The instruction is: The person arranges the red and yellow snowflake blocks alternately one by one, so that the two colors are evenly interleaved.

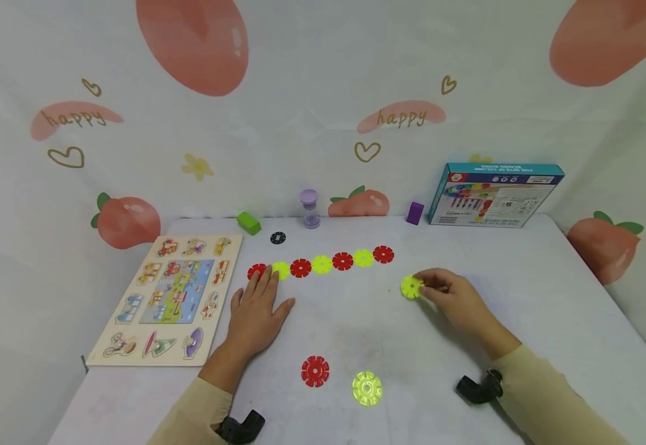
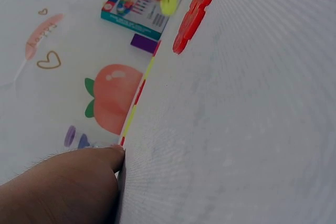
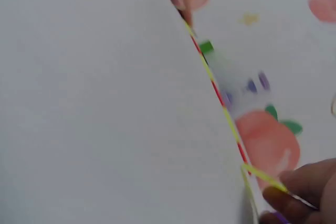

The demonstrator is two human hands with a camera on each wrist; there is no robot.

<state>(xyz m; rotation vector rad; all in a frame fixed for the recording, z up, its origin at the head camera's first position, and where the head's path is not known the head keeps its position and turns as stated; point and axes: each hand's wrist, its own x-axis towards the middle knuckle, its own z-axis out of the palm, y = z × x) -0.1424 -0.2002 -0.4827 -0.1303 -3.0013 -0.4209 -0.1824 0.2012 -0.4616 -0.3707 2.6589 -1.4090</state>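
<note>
Between the curled fingers (image 1: 434, 275) of the right hand (image 1: 461, 300), a yellow disc (image 1: 410, 288) is pinched by its right edge; whether it touches the surface (image 1: 551, 303) is hard to tell. Farther from the person and a little left lies the red end disc (image 1: 383, 254) of a seven-disc row (image 1: 322, 265), alternately red and yellow. That short gap seems the relation to watch: the row's long axis slants gently away toward the right, and the right hand is the nearer to this end. At the opposite end, the left hand (image 1: 255, 316) rests with fingers extended over the leftmost red disc (image 1: 253, 270). Closer to the person, well apart from the row, lie a loose red disc (image 1: 315, 371) and a loose yellow disc (image 1: 367, 389). Beyond the row stands an hourglass (image 1: 310, 210); left of the left hand lies a puzzle board (image 1: 134, 361).
</note>
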